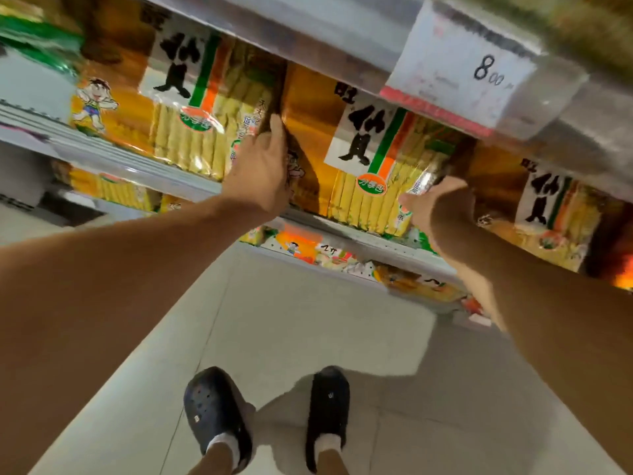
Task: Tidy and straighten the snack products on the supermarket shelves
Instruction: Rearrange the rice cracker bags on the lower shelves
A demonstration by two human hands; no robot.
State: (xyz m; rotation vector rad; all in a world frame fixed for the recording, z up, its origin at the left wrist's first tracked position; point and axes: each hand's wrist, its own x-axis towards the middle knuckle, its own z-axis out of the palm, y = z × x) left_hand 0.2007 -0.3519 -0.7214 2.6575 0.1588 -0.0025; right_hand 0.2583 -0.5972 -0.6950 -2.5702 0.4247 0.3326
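Three large orange and yellow rice cracker bags with black characters stand in a row on a white shelf [191,186]. My left hand [263,169] holds the left edge of the middle bag [363,159], its fingers reaching into the gap beside the left bag [178,108]. My right hand [435,204] grips the right edge of the same middle bag, thumb on the front and fingers hidden behind it. The right bag [548,214] stands just beyond my right hand.
The shelf above carries a white price tag [466,63] reading 8.00. A lower shelf [346,258] holds more orange snack packs. Green packs [37,42] sit at the far left. A pale tiled floor [291,320] and my two dark clogs lie below.
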